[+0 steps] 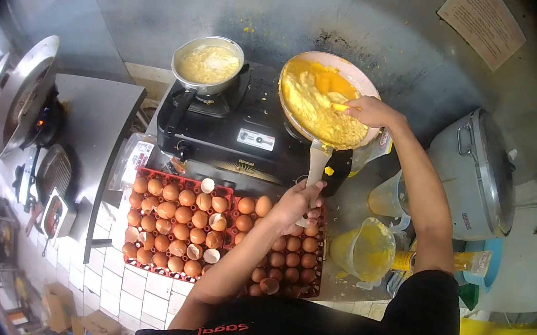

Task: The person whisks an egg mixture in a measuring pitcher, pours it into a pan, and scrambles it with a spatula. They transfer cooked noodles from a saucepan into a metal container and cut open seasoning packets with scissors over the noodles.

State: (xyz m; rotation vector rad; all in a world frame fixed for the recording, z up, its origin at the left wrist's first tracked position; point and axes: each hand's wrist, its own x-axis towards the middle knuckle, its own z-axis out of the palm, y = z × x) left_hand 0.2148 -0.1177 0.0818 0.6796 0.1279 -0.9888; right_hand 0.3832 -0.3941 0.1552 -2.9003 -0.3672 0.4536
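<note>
My left hand [297,206] is wrapped around the light handle of a frying pan [364,80], which is tilted on the right side of a black gas stove [217,142]. In the pan, soft scrambled egg [311,104] lies toward the front and left, with runny orange-yellow egg at the back. Over the pan's right side, my right hand [369,112] is closed on a yellow utensil [340,107]; most of it is hidden, so its exact kind cannot be made out. A smaller saucepan [184,76] with pale yellow contents sits on the left burner.
Red trays [228,230] of brown eggs and some cracked shells lie before the stove, under my left forearm. An egg-smeared plastic jug [346,249], a large lidded pot [466,187] and an oil bottle [466,261] stand right. A steel table [102,118] is left.
</note>
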